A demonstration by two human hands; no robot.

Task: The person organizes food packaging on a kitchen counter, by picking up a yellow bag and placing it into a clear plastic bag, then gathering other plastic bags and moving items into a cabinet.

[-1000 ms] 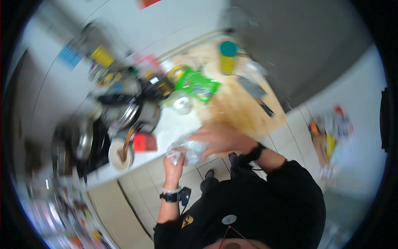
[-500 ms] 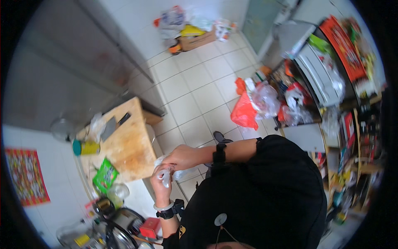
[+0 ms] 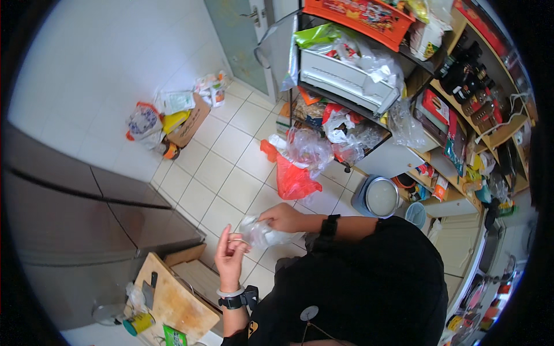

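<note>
My right hand [image 3: 283,218] is closed on the gathered end of a crumpled clear plastic bag [image 3: 266,235], held in front of my body above the tiled floor. Close to the bag's left side is my left hand [image 3: 229,262], its index finger stretched up and the other fingers curled. A thin tan band [image 3: 239,240], looking like a rubber band, runs across those curled fingers toward the bag. What the bag contains, if anything, cannot be made out.
At lower left a wooden board [image 3: 179,297] carries a cleaver [image 3: 149,293], a yellow jar [image 3: 138,324] and a green packet [image 3: 174,336]. A red bag [image 3: 293,177] lies on the floor beside a loaded shelf. A bucket [image 3: 381,198] stands right; a grey fridge [image 3: 69,230] stands left.
My view has swung right, bringing the shelves and bucket into sight. My hands, pressed together before, have drawn apart; the bag now spreads out from my right hand.
</note>
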